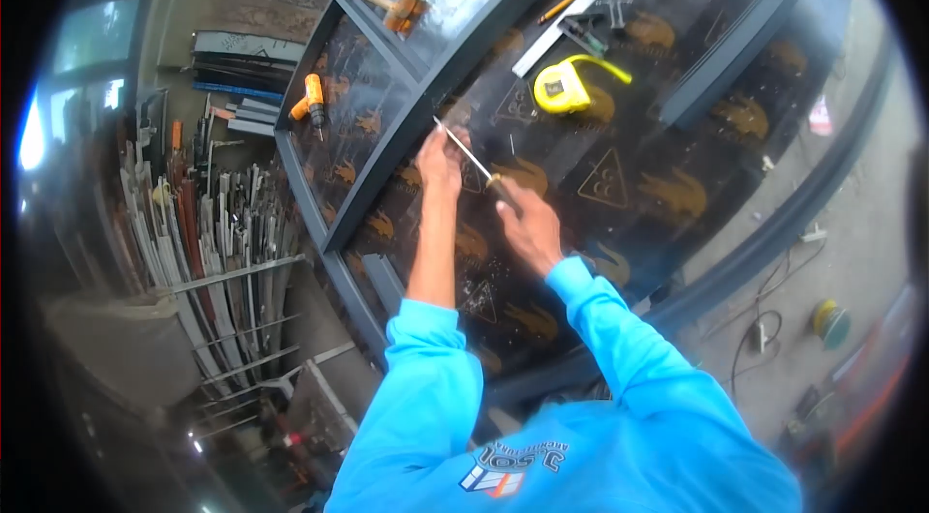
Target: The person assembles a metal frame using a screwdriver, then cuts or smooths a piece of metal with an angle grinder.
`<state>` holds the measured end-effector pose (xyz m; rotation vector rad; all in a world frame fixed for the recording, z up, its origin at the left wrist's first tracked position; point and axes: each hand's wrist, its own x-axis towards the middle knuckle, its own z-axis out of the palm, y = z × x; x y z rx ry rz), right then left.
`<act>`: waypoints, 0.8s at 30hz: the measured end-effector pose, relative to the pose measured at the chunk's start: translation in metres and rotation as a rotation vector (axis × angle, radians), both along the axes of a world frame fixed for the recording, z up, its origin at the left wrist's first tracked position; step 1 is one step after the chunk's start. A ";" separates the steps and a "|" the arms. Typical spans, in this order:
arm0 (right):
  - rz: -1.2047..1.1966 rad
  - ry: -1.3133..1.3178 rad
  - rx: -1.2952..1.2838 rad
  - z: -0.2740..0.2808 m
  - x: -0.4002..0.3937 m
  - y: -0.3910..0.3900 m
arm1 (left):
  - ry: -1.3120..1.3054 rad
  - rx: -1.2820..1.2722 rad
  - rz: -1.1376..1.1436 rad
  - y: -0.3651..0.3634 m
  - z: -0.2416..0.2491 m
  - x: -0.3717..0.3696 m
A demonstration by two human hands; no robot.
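My right hand (530,223) is closed around the handle of a screwdriver (468,155), whose long metal shaft slants up and left. Its tip reaches the edge of a dark grey metal frame (385,169) lying on the dark printed board (634,135). Close to that tip is my left hand (442,163), fingers bent and drawn together beside the shaft and the frame's bar. Whatever those fingers pinch, if anything, is too small to make out.
On the board lie a yellow tape measure (561,90), a pencil (564,4), a pale straight strip (569,21) and a grey profile (737,48). Inside the frame are a mallet (404,13) and an orange drill (312,105). Racked metal lengths (223,242) stand left.
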<state>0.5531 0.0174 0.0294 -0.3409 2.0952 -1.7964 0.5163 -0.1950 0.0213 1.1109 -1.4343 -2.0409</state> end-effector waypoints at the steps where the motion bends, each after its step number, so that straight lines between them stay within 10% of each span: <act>1: -0.012 -0.061 -0.012 -0.005 -0.003 -0.010 | -0.022 -0.017 -0.010 -0.004 0.003 -0.005; 24: 0.085 0.292 0.212 -0.046 -0.050 -0.059 | -0.073 -0.143 -0.176 -0.062 -0.037 -0.037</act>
